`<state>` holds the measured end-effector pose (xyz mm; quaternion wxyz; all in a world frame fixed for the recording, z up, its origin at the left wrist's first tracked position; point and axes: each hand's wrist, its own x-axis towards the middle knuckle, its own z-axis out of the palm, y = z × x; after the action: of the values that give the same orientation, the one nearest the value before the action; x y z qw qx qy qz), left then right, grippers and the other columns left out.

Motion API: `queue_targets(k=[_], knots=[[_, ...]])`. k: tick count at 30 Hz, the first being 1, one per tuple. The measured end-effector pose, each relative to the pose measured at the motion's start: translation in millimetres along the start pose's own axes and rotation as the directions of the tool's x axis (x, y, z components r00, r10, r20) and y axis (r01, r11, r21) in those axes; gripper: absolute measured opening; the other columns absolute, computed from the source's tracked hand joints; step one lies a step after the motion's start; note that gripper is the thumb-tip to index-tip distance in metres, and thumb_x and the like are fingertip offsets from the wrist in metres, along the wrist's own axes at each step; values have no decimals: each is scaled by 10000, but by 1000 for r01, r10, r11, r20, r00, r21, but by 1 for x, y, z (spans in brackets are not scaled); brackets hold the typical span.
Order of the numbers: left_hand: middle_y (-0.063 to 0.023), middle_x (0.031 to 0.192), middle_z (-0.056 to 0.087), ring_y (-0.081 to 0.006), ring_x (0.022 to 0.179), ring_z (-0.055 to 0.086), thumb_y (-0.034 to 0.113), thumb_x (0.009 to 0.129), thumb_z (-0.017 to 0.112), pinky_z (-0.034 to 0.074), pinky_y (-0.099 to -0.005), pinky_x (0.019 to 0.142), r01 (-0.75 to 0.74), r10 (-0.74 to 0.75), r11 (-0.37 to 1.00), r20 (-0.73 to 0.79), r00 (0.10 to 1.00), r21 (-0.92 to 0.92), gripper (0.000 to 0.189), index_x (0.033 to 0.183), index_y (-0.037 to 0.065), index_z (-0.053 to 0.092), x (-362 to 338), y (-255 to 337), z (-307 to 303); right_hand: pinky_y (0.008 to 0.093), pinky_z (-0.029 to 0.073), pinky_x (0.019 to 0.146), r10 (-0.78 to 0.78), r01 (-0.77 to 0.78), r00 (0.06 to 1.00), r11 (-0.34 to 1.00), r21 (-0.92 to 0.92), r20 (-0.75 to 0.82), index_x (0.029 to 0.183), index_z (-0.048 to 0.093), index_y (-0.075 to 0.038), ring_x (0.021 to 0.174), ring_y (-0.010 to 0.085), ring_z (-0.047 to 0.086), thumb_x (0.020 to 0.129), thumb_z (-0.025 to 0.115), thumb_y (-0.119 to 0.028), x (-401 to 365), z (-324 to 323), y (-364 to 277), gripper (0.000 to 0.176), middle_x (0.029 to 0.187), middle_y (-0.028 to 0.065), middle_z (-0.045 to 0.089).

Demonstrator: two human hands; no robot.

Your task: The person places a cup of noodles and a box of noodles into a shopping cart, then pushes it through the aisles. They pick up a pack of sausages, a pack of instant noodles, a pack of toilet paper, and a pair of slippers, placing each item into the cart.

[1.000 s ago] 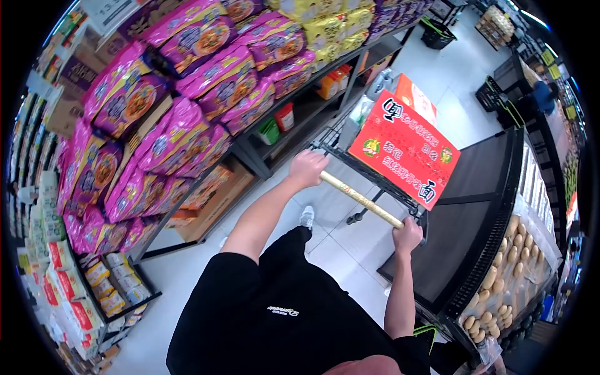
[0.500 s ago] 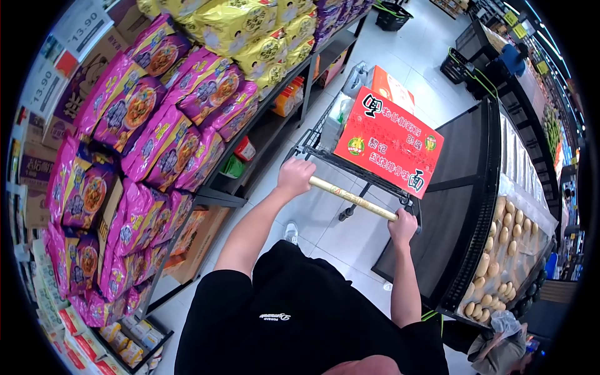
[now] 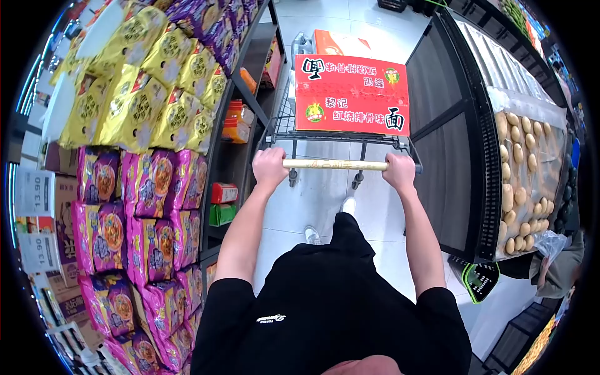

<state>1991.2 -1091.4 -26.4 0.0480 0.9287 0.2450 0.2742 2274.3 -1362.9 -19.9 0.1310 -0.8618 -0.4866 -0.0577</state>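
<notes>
Both my hands are wrapped round the pale yellow handle (image 3: 334,164) of a shopping cart (image 3: 340,139). My left hand (image 3: 270,167) grips its left end, and my right hand (image 3: 399,170) grips the right end. In the cart lies a large red carton (image 3: 352,94) with Chinese lettering and a small cartoon mascot. Behind it is an orange-and-white box (image 3: 340,44). To its left, clear plastic bottles (image 3: 302,45) partly show at the cart's edge. My arms reach forward, and one shoe shows just behind the cart.
On the left, shelves hold pink noodle packs (image 3: 153,244) and yellow packs (image 3: 134,100), with price tags (image 3: 36,190). At right stands a black display stand (image 3: 447,156) with potatoes (image 3: 522,194). Near a person's sleeve (image 3: 559,269) is a black-and-green basket (image 3: 480,280).
The view has turned, so the cart and handle now sit straighter and farther left. The yellow packs have come nearer on the left. Both hands keep their grip.
</notes>
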Motion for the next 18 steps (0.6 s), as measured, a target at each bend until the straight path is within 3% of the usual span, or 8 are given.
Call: queue_targets(k=[11, 18], knots=[[-34, 656, 576, -241, 692, 591, 62, 662, 676, 409, -374, 655, 43, -47, 998, 86, 995, 53, 141, 687, 133, 557, 104, -1, 49, 397, 467, 631, -15, 17, 999, 997, 72, -33, 659, 596, -108, 619, 286, 622, 638, 665, -118, 89, 15, 56, 73, 619, 72, 618], [-47, 661, 584, -250, 690, 592, 61, 666, 676, 410, -377, 653, 35, -41, 996, 74, 996, 77, 136, 684, 128, 559, 165, 1, 88, 406, 483, 665, -9, -5, 993, 993, 114, 122, 712, 656, -109, 700, 288, 659, 625, 661, -96, 150, 14, 97, 88, 675, 92, 657]])
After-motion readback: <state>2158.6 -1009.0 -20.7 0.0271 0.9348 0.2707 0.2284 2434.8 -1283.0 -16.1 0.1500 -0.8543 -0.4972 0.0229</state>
